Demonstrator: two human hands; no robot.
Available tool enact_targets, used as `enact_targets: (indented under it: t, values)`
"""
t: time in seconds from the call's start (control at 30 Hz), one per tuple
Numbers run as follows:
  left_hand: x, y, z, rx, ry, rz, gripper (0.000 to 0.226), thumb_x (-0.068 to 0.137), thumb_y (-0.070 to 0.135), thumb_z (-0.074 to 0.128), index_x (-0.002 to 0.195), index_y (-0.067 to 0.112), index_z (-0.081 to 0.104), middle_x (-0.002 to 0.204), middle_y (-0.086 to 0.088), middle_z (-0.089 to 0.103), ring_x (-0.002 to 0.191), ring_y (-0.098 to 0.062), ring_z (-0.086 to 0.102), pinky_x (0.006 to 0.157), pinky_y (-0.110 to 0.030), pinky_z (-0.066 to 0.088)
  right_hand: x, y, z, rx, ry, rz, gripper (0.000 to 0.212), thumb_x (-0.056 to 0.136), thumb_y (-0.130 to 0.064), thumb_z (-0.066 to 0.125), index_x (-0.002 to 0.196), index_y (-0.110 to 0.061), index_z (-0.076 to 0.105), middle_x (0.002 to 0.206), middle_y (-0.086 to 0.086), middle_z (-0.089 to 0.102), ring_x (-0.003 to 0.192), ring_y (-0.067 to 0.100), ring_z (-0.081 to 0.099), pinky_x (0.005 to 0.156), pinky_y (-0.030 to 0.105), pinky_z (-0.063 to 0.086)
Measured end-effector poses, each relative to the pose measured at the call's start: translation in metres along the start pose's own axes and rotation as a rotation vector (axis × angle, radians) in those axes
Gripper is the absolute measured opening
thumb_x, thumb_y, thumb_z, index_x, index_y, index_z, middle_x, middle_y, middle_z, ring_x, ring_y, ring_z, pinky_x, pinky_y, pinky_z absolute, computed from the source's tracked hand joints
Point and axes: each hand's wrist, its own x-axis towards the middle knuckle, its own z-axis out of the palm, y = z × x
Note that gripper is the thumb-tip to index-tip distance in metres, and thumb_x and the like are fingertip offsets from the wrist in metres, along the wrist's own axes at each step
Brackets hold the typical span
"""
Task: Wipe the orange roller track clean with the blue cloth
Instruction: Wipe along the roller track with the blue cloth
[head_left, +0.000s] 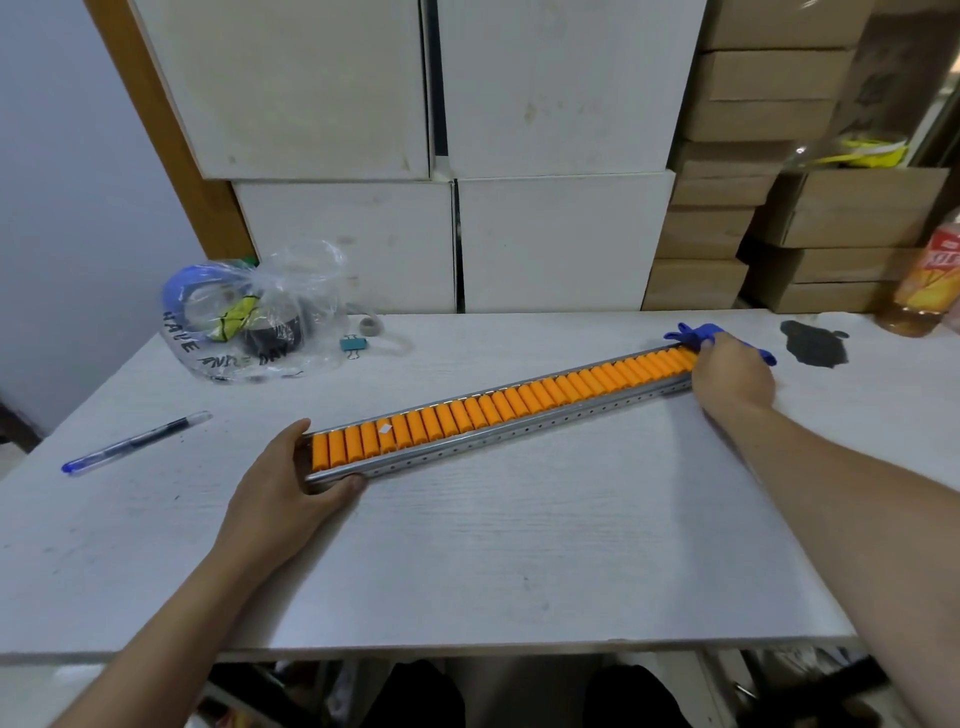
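Observation:
A long metal track with a row of orange rollers (498, 405) lies diagonally on the white table (519, 545), from near left to far right. My left hand (291, 483) grips its near end, thumb on one side rail and fingers on the other. My right hand (732, 374) presses the blue cloth (696, 332) onto the far end of the track; only bunched edges of the cloth show past the fingers. A small white scrap (385, 428) sits on a roller near the left end.
A clear plastic bag with tape rolls (249, 317), a teal binder clip (353, 345) and a blue pen (135, 441) lie at the left. A dark stain (813, 344) and an orange drink bottle (930, 280) are at the far right. White and cardboard boxes stand behind.

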Motion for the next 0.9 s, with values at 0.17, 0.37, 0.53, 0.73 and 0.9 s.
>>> enact_targets:
  t: [0.17,0.37,0.53,0.73,0.9]
  values:
    - [-0.002,0.001,-0.002,-0.046,-0.001,-0.023,0.092,0.065,0.051,0.076,0.141,0.025,0.030,0.135,-0.001,0.054,0.119,-0.021,0.052,0.094,-0.040,0.043,-0.017,-0.014,0.006,-0.023,0.048,-0.026,0.034,0.101,-0.023,0.032,0.100,0.001,0.056,0.070,0.017,0.060,0.071,0.032,0.059,0.081,0.042,0.046]
    - [-0.003,0.000,-0.005,-0.106,-0.010,-0.044,0.087,0.067,0.045,0.077,0.139,0.027,0.032,0.134,0.003,0.054,0.119,-0.019,0.052,0.097,-0.041,0.042,-0.050,-0.027,0.017,-0.147,0.173,-0.315,0.038,0.099,-0.021,0.033,0.076,0.000,0.055,0.041,0.003,0.039,0.055,0.030,0.052,0.117,0.042,0.011]
    - [-0.004,-0.004,-0.008,-0.146,-0.004,-0.062,0.079,0.066,0.042,0.079,0.134,0.028,0.041,0.131,0.006,0.057,0.117,-0.015,0.053,0.095,-0.037,0.043,-0.088,-0.053,0.016,-0.144,0.196,-0.436,0.036,0.098,-0.018,0.036,0.071,-0.003,0.055,0.045,0.005,0.048,0.050,0.027,0.050,0.118,0.043,0.009]
    - [-0.003,-0.007,-0.009,-0.186,0.006,-0.067,0.077,0.062,0.044,0.081,0.130,0.029,0.048,0.127,0.007,0.059,0.116,-0.013,0.053,0.097,-0.038,0.043,-0.142,-0.098,0.010,0.068,0.072,-0.490,0.032,0.100,-0.019,0.037,0.092,0.001,0.061,0.081,0.016,0.066,0.088,0.033,0.059,0.091,0.039,0.043]
    - [-0.005,-0.007,-0.010,-0.191,0.018,-0.078,0.077,0.062,0.042,0.081,0.130,0.026,0.049,0.127,0.007,0.058,0.116,-0.014,0.052,0.099,-0.041,0.043,-0.189,-0.146,0.007,0.043,-0.005,-0.590,0.024,0.099,-0.017,0.037,0.098,-0.005,0.057,0.088,0.009,0.065,0.068,0.021,0.053,0.052,0.028,0.031]
